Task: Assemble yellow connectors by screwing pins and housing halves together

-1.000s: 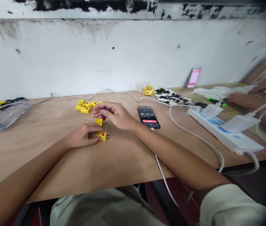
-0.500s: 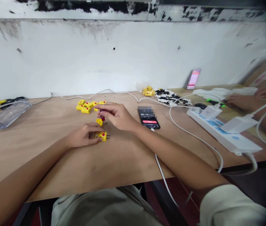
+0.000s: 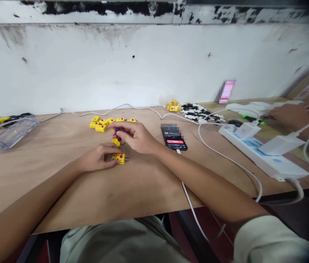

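Note:
My left hand (image 3: 99,157) rests on the wooden table (image 3: 61,171), its fingers pinching a small yellow connector (image 3: 119,157) with a red dot and metal prongs flat on the surface. Just above it my right hand (image 3: 135,136) is closed on a small red-handled screwdriver (image 3: 119,134), held upright with its tip pointing down at the connector. Another yellow piece (image 3: 115,141) lies between the two hands. Behind them is a cluster of several more yellow connectors (image 3: 102,123).
A phone (image 3: 173,136) with a white cable lies right of my hands. A white power strip (image 3: 264,157) with chargers is further right, where another person's hands (image 3: 294,113) work. A plastic bag (image 3: 13,132) lies far left; more yellow and black parts (image 3: 190,109) sit near the wall.
My right hand has turned the screwdriver a little between its fingers; the left hand still holds the connector in the same spot. The view has shifted slightly.

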Tool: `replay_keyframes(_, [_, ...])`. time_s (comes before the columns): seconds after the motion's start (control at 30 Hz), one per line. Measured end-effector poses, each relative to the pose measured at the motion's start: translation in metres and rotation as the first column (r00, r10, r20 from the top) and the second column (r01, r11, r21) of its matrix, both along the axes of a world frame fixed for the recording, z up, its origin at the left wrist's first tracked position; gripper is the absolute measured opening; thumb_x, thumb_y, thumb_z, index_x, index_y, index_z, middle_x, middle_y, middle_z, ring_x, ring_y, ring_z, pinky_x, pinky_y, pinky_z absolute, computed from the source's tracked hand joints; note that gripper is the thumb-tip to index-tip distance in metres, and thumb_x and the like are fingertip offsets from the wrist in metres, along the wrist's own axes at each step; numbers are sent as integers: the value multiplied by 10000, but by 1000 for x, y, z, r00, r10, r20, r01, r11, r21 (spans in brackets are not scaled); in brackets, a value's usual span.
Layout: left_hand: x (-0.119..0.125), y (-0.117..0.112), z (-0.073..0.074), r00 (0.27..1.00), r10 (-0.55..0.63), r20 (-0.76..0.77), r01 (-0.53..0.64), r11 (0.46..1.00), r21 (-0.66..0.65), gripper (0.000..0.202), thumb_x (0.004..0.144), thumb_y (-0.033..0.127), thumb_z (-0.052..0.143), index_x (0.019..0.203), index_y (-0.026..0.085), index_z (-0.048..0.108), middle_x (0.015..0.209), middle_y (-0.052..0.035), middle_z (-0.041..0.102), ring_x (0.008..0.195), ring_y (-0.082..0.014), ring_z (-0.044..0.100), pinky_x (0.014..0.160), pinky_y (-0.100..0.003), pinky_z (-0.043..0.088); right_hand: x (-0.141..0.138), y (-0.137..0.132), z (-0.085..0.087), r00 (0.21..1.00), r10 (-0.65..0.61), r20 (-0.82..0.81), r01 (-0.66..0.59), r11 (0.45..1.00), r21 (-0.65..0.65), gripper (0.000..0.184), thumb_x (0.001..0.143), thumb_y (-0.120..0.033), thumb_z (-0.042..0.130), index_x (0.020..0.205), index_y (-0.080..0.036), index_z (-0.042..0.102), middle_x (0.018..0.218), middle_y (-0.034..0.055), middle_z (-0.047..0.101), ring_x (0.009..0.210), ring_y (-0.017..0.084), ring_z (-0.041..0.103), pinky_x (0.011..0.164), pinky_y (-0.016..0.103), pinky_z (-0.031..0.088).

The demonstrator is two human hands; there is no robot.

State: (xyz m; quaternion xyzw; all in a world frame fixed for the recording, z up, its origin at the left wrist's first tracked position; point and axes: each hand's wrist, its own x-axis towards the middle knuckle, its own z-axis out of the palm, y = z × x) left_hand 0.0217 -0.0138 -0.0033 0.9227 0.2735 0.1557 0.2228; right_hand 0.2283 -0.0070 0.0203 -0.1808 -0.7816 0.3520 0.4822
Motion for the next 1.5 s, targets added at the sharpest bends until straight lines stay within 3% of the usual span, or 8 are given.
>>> replay_keyframes(0.1, [0,-1,1,1000,10,-1,-10,1000,0,327,891,321,587,1185,196,660,1043,-70,652,733,-140,573,664,-245,462,1,-1,-1,1000,8,-26,-8,1000,3,229,910,-204,550,1101,-187,675,983,45,664,871,118,636,841,305,548])
replay_keyframes(0.3, [0,-1,0,999,33,-26,-33,999,-11,352,895,326,587,1210,180,644,1056,-80,656,710,-132,557,643,-238,453,-4,-1,-2,976,-194,-103,207,969,138,129,832,-195,681,946,-192,740,852,12,578,751,103,566,739,267,522])
replay_keyframes(0.5, [1,-2,3,1000,19,-21,-19,1000,2,325,893,298,581,1191,190,653,1050,-74,645,720,-133,558,679,-249,461,-4,-3,2,1000,10,-14,-10,1000,8,269,929,-124,451,1106,-164,650,974,46,660,876,105,642,820,274,528])
replay_keyframes(0.73, [-1,1,-1,1000,6,-9,-6,1000,4,320,899,291,577,1195,194,649,1084,-80,631,770,-147,588,682,-248,465,-2,0,-1,988,-145,-54,147,988,46,81,845,-226,653,908,-177,638,890,17,685,826,121,624,782,277,521])
replay_keyframes(0.97, [-1,1,-4,1000,7,13,-7,1000,-1,334,901,320,582,1209,205,643,1036,-67,631,682,-111,544,607,-214,439,2,1,1,999,22,-37,-27,988,-151,172,975,-157,359,992,-190,526,1049,68,670,939,122,656,811,287,527])
replay_keyframes(1.27, [0,-1,-1,1000,3,0,-3,1000,0,316,904,303,576,1189,189,650,1065,-76,635,695,-117,551,624,-223,450,-1,3,-3,980,-182,-75,189,977,98,125,843,-226,673,948,-240,739,872,0,567,769,107,549,754,276,517])
replay_keyframes(1.4, [-1,0,-2,1000,2,12,-2,1000,12,323,900,320,586,1189,189,652,1087,-86,635,783,-153,592,677,-245,471,-3,3,-4,996,-60,-61,59,998,-27,293,909,-198,563,1177,-231,676,963,18,658,845,105,613,816,284,542])
replay_keyframes(1.5, [-2,2,-3,1000,8,-5,-8,1000,2,330,899,327,584,1193,191,649,1082,-85,632,781,-155,598,659,-242,469,-2,2,-4,996,23,-83,-31,994,-104,283,951,-191,469,1170,-194,650,1066,54,680,929,117,646,868,307,551])
